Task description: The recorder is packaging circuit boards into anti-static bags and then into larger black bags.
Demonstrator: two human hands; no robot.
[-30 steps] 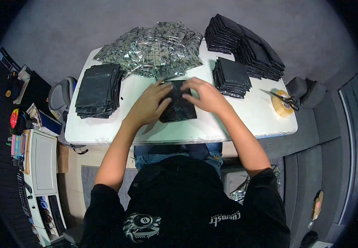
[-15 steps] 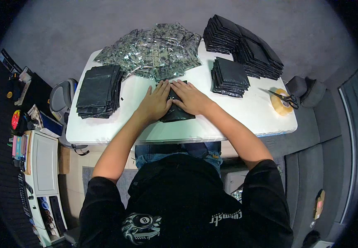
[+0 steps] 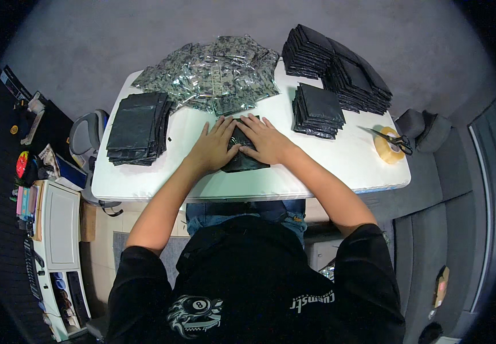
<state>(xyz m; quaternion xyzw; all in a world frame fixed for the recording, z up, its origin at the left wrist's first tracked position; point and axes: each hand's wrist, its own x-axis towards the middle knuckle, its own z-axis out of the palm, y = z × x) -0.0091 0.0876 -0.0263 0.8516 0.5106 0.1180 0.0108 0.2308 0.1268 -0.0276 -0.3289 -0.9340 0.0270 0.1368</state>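
Observation:
A black plastic packet (image 3: 246, 161) lies on the white table (image 3: 202, 180) right in front of me. My left hand (image 3: 213, 146) rests flat on its left side, and my right hand (image 3: 265, 142) presses flat on its right side. Both hands have their fingers stretched out toward the far edge, with the thumbs nearly meeting over the packet. Just beyond my fingertips is a heap of camouflage clothing in clear plastic bags (image 3: 213, 74). Neither hand grips anything.
To the left lies a stack of flat black bags (image 3: 136, 126). On the right stand a small pile of black packets (image 3: 318, 109) and a larger pile (image 3: 339, 63) behind it. Scissors (image 3: 400, 142) lie over a tape roll (image 3: 386, 150) near the right edge. A grey sofa (image 3: 431, 229) stands beyond.
My hands remain on the packet. The thumbs have shifted slightly and more of the packet's surface shows between the hands. The whole view has tilted a little.

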